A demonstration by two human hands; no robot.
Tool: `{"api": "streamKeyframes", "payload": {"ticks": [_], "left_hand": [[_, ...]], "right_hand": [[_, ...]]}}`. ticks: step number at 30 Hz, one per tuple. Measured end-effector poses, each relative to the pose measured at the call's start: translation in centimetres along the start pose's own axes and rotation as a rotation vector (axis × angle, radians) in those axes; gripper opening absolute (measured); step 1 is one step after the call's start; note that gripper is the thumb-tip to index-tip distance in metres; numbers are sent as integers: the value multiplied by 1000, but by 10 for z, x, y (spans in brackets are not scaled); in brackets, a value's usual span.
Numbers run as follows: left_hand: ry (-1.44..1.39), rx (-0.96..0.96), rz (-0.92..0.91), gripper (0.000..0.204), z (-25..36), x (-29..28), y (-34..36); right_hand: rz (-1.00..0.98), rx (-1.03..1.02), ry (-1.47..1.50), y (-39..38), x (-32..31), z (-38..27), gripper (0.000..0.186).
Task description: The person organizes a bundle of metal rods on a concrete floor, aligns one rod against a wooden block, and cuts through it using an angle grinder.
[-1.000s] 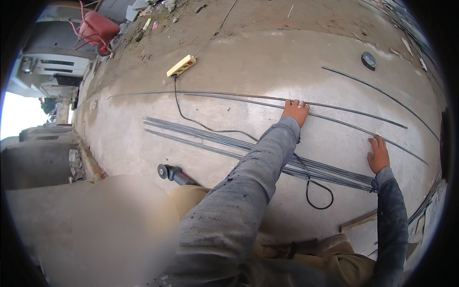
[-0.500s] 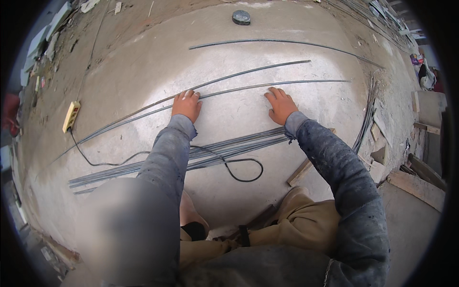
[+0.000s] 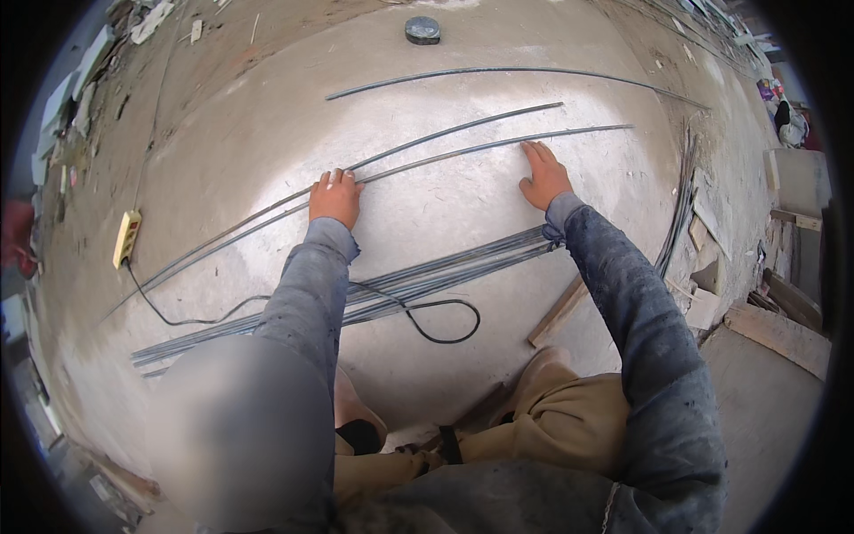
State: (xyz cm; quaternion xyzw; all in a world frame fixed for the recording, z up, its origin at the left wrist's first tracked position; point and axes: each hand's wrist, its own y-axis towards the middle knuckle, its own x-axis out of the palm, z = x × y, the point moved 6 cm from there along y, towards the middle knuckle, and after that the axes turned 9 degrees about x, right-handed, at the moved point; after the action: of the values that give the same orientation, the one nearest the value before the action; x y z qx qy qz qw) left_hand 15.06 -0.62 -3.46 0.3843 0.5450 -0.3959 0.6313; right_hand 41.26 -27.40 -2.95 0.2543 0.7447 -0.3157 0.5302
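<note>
Two long thin steel rods lie across the floor in front of me, a nearer rod [image 3: 427,162] and a farther rod [image 3: 454,127], close together on the left and spread apart on the right. My left hand [image 3: 335,198] is closed over the nearer rod, its fingertips reaching the farther one. How far the fingers wrap round is hidden. My right hand [image 3: 547,174] rests with fingers stretched and thumb apart, fingertips at the nearer rod. Another single rod [image 3: 480,69] lies beyond. A bundle of several rods [image 3: 445,264] runs beneath my forearms.
A black cable [image 3: 478,320] loops over the bundle from a yellow power strip [image 3: 128,238] on the left. A dark round object [image 3: 422,30] sits at the far side. Thin rods [image 3: 683,205], wood pieces [image 3: 778,336] and a plank [image 3: 559,311] lie to the right.
My right hand has moved right and away from me along the nearer rod. That rod's right end now lies closer to the farther rod. The view has shifted slightly.
</note>
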Motion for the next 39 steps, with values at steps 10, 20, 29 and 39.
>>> {"api": "streamKeyframes", "payload": {"ticks": [10,20,29,39], "left_hand": [[29,-72,-30,23,-35,-16,-14],[124,-290,129,28,-77,-26,-64],[115,-173,-118,28,-130,-20,-104],[198,-335,-159,27,-158,-32,-110]], "right_hand": [[-44,-85,-5,19,-10,-36,64],[71,-161,-89,34,-17,-20,57],[128,-174,-108,57,8,-41,54],[65,-131,-143,50,1,-88,26]]}}
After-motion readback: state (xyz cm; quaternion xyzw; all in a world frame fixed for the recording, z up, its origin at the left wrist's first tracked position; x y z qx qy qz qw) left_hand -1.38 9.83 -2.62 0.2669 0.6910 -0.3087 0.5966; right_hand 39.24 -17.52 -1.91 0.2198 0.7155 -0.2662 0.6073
